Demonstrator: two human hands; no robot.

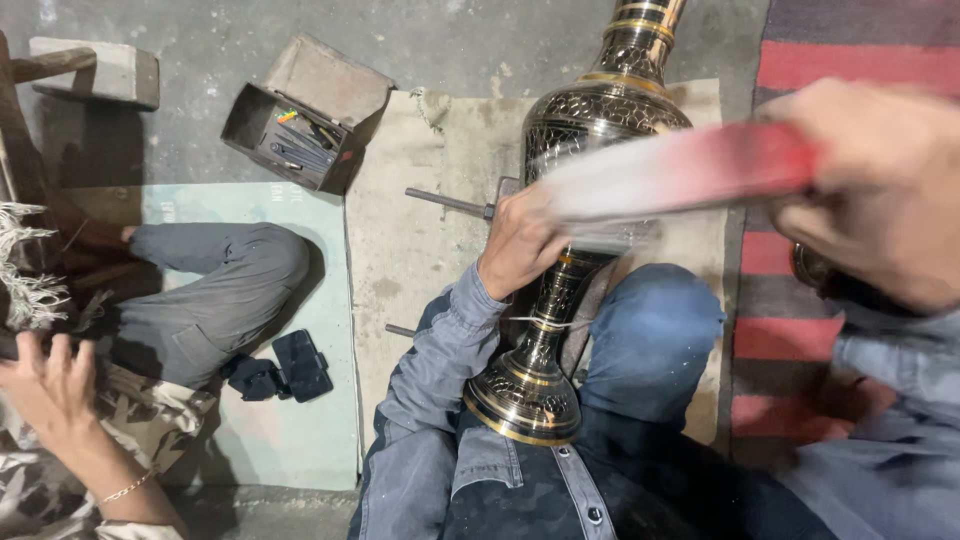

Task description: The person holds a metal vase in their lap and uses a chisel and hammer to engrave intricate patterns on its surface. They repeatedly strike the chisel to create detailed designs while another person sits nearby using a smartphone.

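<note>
Tall engraved brass vase [590,130], dark with gold bands, lies tilted across the person's lap, flared base [522,400] toward the chest, neck pointing away over a beige cloth [410,250] on the concrete floor. Its narrow stem runs between the knees in blue jeans.

Left hand [518,245] sits on the vase where body meets stem, fingers curled and pressed against the metal; can't tell whether they also pinch a small tool, that part is hidden by blur. A metal rod [448,202] sticks out to the left just beside that hand.

Right hand [885,190] is close to the camera, fingers wrapped tight round the red handle of a long tool [680,170]. The tool is motion-blurred, red at the grip, pale toward the far end, and crosses over the vase body just above the left hand. Whether it touches the vase can't be told.

1 more person sits on the left on a grey-green mat [270,440]: bent leg in grey trousers, patterned sleeve, a hand [50,385] with fingers loosely spread, thin bracelet on the wrist. A black phone [302,365] lies on the mat beside that knee. An open metal box [290,125] of small tools stands on the floor behind. A red and grey striped rug [790,330] lies on the right.
</note>
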